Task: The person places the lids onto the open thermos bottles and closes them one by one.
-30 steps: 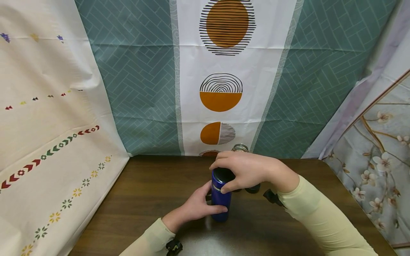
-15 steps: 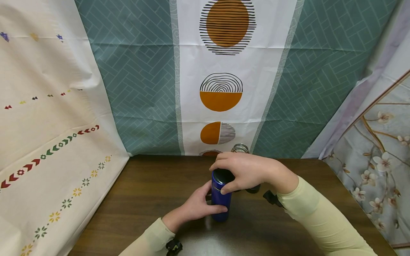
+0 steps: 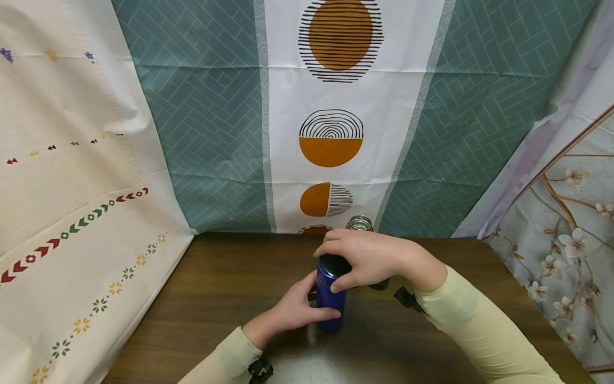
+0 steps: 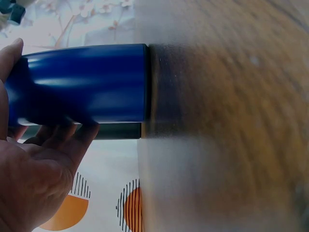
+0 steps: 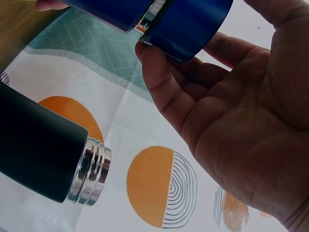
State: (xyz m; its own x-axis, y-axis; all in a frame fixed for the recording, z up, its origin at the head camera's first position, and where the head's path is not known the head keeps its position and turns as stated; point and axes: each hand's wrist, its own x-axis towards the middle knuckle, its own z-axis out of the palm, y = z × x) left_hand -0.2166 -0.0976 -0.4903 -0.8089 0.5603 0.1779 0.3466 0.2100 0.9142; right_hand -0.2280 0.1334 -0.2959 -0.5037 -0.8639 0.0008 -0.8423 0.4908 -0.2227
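Observation:
A blue thermos bottle [image 3: 331, 308] stands upright on the wooden table. Around its body curl the fingers and thumb of my left hand [image 3: 293, 308]; the left wrist view shows the blue body [image 4: 87, 84] and its base at the tabletop. My right hand [image 3: 366, 256] grips the dark-topped blue lid [image 3: 334, 265] from above and the right. In the right wrist view, a strip of silver neck [image 5: 153, 15] shows between lid and body. Farther back is a dark green thermos [image 5: 41, 142], with its threaded steel mouth [image 5: 91, 171] uncovered. My right hand hides much of it in the head view.
A small black object [image 3: 380, 284], mostly hidden, lies on the table beyond my right wrist. The brown wooden table [image 3: 230, 277] meets a patterned cloth [image 3: 331, 176] at its back edge. Cream cloth [image 3: 86, 240] hangs on the left, flowered cloth [image 3: 561, 266] on the right.
The right hand and the blue lid have sunk by a slight amount, and the silver band below the lid looks thinner in the head view. The left hand stays in place.

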